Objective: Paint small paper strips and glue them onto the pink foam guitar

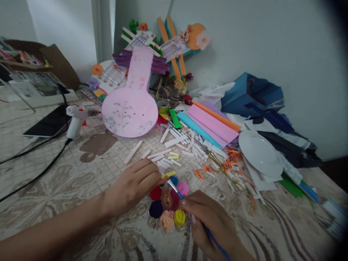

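Observation:
My right hand (210, 217) grips a blue paintbrush (175, 189), its pale bristles pointing up and left. Between the fingertips of my left hand (137, 179) is a small strip (169, 174) with yellow paint on it. The bristles are at or just below this strip; whether they touch it I cannot tell. Under both hands lies a round paint palette (166, 201) with wells of red, dark blue, peach, yellow, pink and blue around a mixed middle. Just beyond are several white strips (160, 155), some of them with yellow on them.
A white glue gun (76, 121) with a black cord stands at the left near a tablet (47, 121). Behind is a pink guitar-shaped craft (130, 112). Coloured paper (209, 123), gold scissors (216, 159), orange scraps and a white plate (259, 154) lie to the right.

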{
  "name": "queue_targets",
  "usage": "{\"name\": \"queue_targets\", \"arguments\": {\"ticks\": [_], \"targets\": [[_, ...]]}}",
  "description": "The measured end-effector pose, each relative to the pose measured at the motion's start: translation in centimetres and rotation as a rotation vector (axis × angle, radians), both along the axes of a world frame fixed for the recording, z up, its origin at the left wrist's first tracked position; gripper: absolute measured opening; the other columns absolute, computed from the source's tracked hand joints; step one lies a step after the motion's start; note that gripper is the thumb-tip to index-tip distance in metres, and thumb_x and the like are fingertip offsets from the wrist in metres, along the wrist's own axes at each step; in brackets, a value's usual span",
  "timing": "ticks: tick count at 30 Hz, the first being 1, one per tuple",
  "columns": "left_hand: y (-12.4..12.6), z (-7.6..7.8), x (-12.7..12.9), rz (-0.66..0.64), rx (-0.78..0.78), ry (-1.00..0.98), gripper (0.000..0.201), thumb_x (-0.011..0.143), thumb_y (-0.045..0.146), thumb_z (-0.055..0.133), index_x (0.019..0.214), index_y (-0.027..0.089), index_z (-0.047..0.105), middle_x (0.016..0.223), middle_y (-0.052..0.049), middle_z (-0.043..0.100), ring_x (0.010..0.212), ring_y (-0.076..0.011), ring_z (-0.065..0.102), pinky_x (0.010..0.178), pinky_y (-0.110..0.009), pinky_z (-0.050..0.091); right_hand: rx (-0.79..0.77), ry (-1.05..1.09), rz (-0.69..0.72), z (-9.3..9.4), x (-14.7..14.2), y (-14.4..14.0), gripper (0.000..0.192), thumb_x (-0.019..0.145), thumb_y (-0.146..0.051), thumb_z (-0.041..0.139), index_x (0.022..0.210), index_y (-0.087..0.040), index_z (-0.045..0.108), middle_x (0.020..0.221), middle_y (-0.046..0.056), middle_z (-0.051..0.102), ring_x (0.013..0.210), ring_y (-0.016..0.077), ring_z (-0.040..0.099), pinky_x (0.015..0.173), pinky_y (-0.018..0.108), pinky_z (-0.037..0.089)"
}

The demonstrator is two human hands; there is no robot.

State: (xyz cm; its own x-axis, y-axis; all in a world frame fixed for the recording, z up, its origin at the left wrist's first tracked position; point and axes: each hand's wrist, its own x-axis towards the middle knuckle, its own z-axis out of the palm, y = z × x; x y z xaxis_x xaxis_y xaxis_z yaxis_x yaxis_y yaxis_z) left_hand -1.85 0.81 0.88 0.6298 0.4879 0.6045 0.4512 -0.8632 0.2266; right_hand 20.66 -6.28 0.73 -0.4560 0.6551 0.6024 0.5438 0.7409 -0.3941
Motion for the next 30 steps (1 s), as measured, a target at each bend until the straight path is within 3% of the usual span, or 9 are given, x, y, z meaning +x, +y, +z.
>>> {"name": "queue_targets", "arguments": {"ticks": [3,7,30], "targets": [[-0.02,0.02,-0.02,0.005,-0.011,0.01,0.013,0.092,0.018,0.046,0.085,0.014,0.056,0.076,-0.004,0.061,0.075,-0.0162,0.055,0.069,-0.03,0.048,0.018,0.011,-0.055,0.09,-0.03,0.1,0.036,0.079,-0.008,0.044,0.114,-0.016,0.053,0.092,0.008,0.068,0.086,0.0167,0.065,0.072,0.029,0.056],[-0.05,0.08,0.01,-0.001,-0.01,-0.011,0.013,0.092,0.018,0.046,0.085,0.014,0.057,0.076,-0.004,0.061,0.075,-0.016,0.055,0.07,-0.031,0.048,0.025,-0.015,0.007,0.54,-0.37,0.3,0.035,0.08,-0.009,0.042,0.112,-0.016,0.053,0.091,0.008,0.068,0.085,0.0166,0.066,0.074,0.03,0.056],[0.09,-0.33,-0.04,-0.004,0.012,-0.035,0.006,0.09,0.016,0.05,0.086,0.014,0.053,0.079,-0.004,0.06,0.076,-0.0167,0.052,0.068,-0.03,0.045,-0.014,0.019,0.044,0.92,-0.17,0.46,0.036,0.077,-0.002,0.044,0.109,-0.013,0.054,0.091,0.008,0.066,0.085,0.0144,0.063,0.075,0.027,0.054]]}}
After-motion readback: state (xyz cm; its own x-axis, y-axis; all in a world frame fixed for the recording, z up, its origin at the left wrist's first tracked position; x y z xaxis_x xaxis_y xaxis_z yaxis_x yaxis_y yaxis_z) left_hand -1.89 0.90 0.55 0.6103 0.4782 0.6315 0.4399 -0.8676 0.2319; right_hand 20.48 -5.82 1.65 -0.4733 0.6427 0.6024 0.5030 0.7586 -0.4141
